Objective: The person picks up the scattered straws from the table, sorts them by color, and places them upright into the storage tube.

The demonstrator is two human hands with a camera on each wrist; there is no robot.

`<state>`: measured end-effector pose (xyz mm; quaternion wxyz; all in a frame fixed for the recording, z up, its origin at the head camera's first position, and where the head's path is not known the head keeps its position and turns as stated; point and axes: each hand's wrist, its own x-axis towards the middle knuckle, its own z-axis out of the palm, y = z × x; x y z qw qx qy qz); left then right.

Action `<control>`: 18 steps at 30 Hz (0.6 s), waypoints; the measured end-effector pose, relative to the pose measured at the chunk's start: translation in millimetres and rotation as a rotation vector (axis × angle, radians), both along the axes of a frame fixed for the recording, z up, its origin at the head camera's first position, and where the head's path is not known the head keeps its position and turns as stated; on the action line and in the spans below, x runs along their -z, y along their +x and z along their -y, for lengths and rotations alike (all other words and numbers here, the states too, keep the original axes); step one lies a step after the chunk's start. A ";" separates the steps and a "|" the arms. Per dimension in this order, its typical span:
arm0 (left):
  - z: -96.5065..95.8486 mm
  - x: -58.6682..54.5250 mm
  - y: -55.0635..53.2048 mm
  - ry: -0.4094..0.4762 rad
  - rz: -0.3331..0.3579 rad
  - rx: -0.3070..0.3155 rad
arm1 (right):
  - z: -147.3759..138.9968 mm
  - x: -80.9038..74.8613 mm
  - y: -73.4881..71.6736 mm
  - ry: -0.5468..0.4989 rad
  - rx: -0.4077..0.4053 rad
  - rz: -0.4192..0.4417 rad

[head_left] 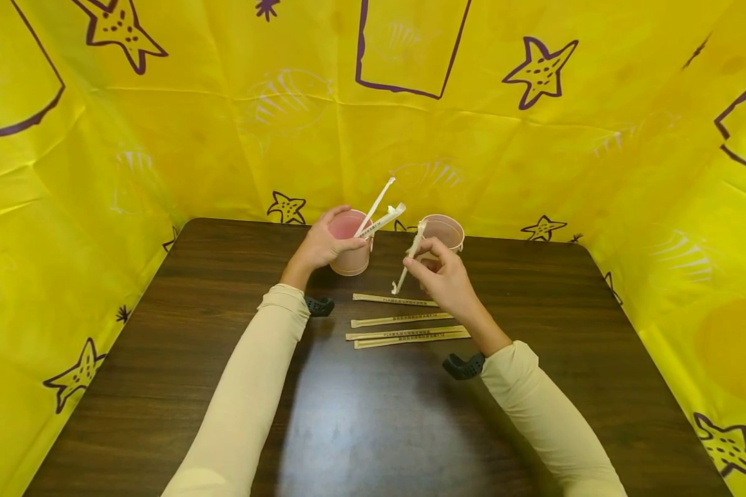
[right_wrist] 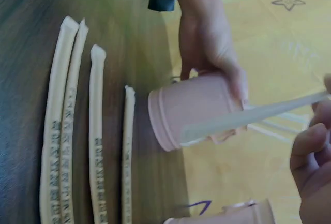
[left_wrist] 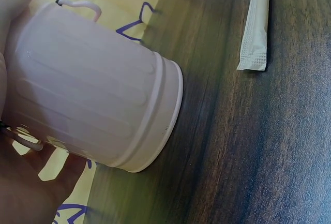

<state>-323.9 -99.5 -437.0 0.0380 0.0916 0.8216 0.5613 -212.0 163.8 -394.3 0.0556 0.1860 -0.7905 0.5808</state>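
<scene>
My left hand grips a pink cup, ribbed and with small side handles like a tiny bin. Two paper-wrapped straws lean out over its rim, and the left thumb lies beside them. Between thumb and fingers, my right hand pinches another wrapped straw, held slanting above the table. Its lower end crosses in front of the gripped cup in the right wrist view. Just behind the right hand stands a second pink cup, partly hidden.
Several wrapped straws with printed writing lie side by side on the dark wooden table, below the right hand. A yellow patterned cloth hangs close behind the table's back edge and at both sides.
</scene>
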 end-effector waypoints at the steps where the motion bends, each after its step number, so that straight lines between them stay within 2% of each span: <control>1: -0.2 0.3 -0.1 0.001 -0.002 0.001 | 1.0 -1.3 -0.9 -0.035 0.009 -0.004; 7: -0.6 1.9 0.5 -0.005 0.007 0.002 | 8.9 -7.4 -8.0 -0.259 0.029 -0.094; 14: 0.3 -1.0 1.0 -0.019 0.006 -0.002 | 19.9 -12.1 -17.7 -0.416 0.058 -0.223; 18: 0.3 -1.6 0.4 -0.011 0.001 0.005 | 25.9 -11.6 -23.7 -0.517 0.019 -0.245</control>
